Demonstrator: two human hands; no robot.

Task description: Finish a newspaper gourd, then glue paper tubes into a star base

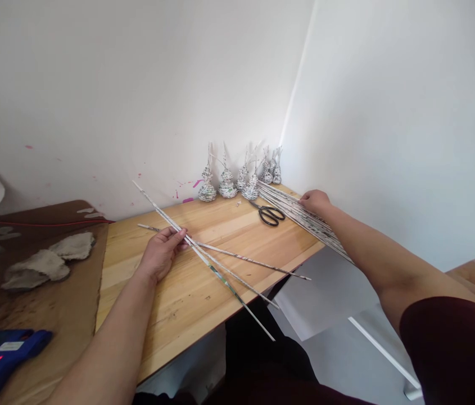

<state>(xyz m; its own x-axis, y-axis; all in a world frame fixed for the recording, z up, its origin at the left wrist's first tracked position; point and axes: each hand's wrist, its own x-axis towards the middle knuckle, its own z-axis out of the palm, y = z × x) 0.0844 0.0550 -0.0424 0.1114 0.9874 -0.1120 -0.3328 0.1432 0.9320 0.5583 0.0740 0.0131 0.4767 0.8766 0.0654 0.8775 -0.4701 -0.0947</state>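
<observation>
My left hand (166, 248) pinches a few thin rolled paper sticks (218, 274) between thumb and fingers, low over the wooden table (170, 315). The sticks cross near the fingertips and fan out toward the front edge; one has a green patch. On the right, my right hand (315, 201) rests at a bundle of similar paper sticks (288, 208), fingers bent against it. Whether it grips one of them is hidden. Black-handled scissors (270, 215) lie just left of the bundle.
Several woven paper gourd shapes (227, 185) stand along the wall at the back. At left, brown cardboard (81, 292) carries a pale crumpled cloth (47, 261) and a blue glue gun (13, 354) with a red light. The bundle overhangs the table's right edge.
</observation>
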